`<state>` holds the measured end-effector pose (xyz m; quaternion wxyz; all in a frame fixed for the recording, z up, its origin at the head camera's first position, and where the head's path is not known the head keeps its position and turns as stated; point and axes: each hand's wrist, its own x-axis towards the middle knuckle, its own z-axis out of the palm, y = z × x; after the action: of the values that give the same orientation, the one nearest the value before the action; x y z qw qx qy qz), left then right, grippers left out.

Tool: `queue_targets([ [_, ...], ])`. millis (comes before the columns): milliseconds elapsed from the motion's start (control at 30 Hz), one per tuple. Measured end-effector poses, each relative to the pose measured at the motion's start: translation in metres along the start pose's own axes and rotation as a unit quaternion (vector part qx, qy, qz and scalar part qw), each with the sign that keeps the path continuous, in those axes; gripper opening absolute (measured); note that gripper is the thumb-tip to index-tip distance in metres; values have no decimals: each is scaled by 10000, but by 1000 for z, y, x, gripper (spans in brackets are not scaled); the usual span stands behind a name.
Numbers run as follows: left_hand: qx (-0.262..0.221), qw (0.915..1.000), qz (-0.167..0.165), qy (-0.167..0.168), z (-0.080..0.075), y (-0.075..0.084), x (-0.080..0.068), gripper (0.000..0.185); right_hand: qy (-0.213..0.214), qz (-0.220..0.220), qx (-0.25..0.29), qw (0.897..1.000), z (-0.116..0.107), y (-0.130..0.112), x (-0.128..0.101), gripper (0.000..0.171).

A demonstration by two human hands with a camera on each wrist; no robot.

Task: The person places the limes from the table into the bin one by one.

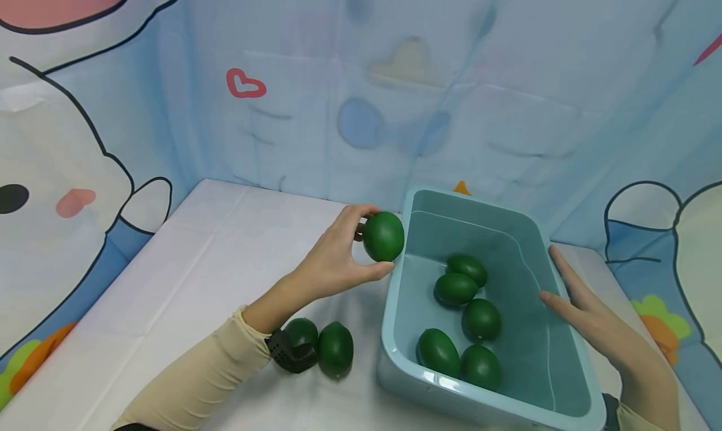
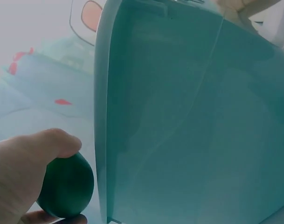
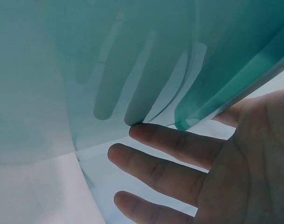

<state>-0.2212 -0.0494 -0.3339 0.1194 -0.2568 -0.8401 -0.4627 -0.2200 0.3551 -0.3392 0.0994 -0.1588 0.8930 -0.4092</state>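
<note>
In the head view the left hand point(image 1: 338, 259) pinches a green lime point(image 1: 383, 236) between thumb and fingertips just beside the teal tub point(image 1: 403, 274), at its near wall; the right hand point(image 1: 586, 312) lies flat and open against the far wall, apparently steadying it. Five limes point(image 1: 467, 318) lie inside, two more point(image 1: 324, 343) under the left wrist. The left wrist view shows the lime point(image 2: 67, 186) held just outside the tub wall point(image 2: 179, 116). The right wrist view shows straight fingers point(image 3: 174, 149) against the tub's wall point(image 3: 132, 70).
</note>
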Motion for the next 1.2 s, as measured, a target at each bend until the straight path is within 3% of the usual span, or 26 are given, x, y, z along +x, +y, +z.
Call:
queue_targets([
  [233,-3,9987,495,-111,2,-1,0,74,36,19,-46,10000,0,0,0,74],
  [600,-366,9980,446,-272,3,2,-1,63,31,69,-42,10000,0,0,0,74],
  [1200,-174,9969,647,-408,4,3,-2,60,26,26,-68,10000,1,-2,0,74],
])
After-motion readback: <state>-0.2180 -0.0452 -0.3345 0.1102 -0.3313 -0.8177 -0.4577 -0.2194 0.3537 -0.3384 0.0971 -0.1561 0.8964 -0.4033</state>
